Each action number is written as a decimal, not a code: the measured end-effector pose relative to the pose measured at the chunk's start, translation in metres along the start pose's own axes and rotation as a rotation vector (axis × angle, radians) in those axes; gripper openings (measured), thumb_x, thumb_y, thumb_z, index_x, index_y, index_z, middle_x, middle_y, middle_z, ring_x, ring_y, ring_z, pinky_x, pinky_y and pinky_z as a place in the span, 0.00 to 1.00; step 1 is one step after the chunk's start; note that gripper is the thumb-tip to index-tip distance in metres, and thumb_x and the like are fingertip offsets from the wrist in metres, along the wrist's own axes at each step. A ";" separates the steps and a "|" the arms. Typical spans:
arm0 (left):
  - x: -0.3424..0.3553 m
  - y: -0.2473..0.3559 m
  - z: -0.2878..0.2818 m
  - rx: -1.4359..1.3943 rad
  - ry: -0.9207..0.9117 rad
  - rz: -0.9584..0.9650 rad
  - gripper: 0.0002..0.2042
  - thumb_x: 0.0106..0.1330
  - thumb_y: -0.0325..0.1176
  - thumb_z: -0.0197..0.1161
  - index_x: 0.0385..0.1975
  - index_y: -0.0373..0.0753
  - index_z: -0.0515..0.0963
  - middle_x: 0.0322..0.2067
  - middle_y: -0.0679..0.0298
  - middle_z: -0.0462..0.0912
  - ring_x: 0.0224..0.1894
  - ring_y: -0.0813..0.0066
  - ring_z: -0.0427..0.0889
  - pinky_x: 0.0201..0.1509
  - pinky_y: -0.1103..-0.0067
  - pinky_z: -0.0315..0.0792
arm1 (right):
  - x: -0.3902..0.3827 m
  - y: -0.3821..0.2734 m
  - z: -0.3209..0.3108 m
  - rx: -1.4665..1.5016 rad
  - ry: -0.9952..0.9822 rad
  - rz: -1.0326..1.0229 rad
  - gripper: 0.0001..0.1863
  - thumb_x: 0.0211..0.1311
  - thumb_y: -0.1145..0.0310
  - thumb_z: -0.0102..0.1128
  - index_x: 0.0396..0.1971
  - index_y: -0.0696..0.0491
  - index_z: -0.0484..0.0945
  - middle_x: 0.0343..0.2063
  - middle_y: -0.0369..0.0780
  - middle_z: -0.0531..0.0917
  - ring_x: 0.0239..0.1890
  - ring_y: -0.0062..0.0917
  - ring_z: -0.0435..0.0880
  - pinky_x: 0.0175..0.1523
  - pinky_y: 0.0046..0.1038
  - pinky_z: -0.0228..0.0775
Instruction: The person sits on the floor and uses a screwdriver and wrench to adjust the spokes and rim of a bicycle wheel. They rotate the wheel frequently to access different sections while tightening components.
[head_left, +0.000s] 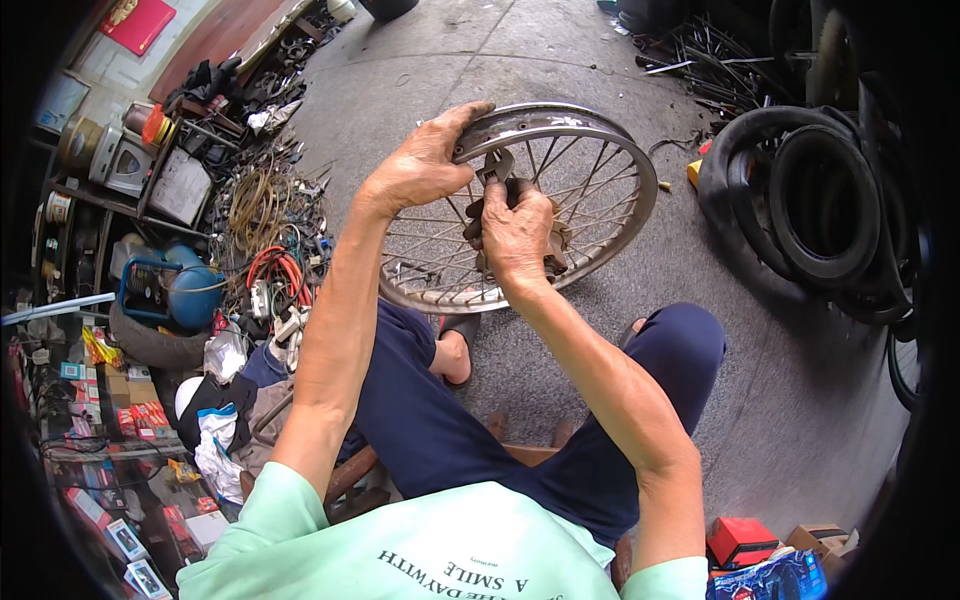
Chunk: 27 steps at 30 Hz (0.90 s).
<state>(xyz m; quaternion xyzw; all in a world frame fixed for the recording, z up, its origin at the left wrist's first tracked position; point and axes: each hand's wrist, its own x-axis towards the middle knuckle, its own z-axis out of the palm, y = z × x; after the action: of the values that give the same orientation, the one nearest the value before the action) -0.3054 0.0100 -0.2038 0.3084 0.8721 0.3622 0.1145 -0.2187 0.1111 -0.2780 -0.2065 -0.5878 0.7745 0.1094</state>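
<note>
A spoked metal wheel (pixel 560 121) without a tyre is held tilted in front of my knees. My left hand (pixel 420 168) is closed around the rim at its upper left, with the thumb on the inner side. Just below it, my right hand (pixel 518 232) grips an adjustable wrench (pixel 496 164). The wrench's jaw points up, close to the rim and the spokes near my left hand. Most of its handle is hidden by my fingers. The wheel's hub (pixel 557 245) shows partly behind my right hand.
Black tyres (pixel 820 200) are piled at the right, with metal rods (pixel 720 60) beyond. Tangled cables and parts (pixel 265 200) lie along the left, near a blue compressor (pixel 193 285). Small boxes fill a glass case (pixel 110 400). A red box (pixel 740 541) sits at lower right.
</note>
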 end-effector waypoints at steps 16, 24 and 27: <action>0.001 0.004 -0.011 -0.367 -0.068 -0.230 0.40 0.54 0.42 0.78 0.60 0.22 0.67 0.51 0.50 0.78 0.55 0.68 0.76 0.62 0.76 0.68 | -0.016 -0.005 0.002 -0.045 -0.023 -0.040 0.19 0.67 0.61 0.56 0.28 0.65 0.78 0.17 0.47 0.80 0.23 0.32 0.82 0.33 0.37 0.71; 0.000 0.016 -0.007 -0.471 0.029 -0.508 0.40 0.49 0.43 0.81 0.55 0.22 0.68 0.42 0.51 0.80 0.41 0.71 0.82 0.46 0.81 0.76 | -0.023 -0.030 -0.017 0.096 -0.151 0.113 0.18 0.66 0.63 0.56 0.23 0.63 0.75 0.11 0.40 0.77 0.08 0.22 0.75 0.14 0.27 0.65; 0.000 0.013 -0.010 -0.464 0.017 -0.524 0.39 0.48 0.43 0.82 0.53 0.24 0.69 0.40 0.52 0.81 0.39 0.72 0.82 0.43 0.81 0.77 | -0.023 -0.033 -0.023 0.141 -0.215 0.181 0.17 0.67 0.63 0.57 0.27 0.63 0.76 0.13 0.40 0.78 0.10 0.21 0.76 0.15 0.23 0.67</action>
<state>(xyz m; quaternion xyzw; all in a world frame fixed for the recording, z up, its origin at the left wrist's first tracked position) -0.3041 0.0112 -0.1878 0.0367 0.8169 0.5118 0.2633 -0.1906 0.1309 -0.2469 -0.1662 -0.5191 0.8383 -0.0103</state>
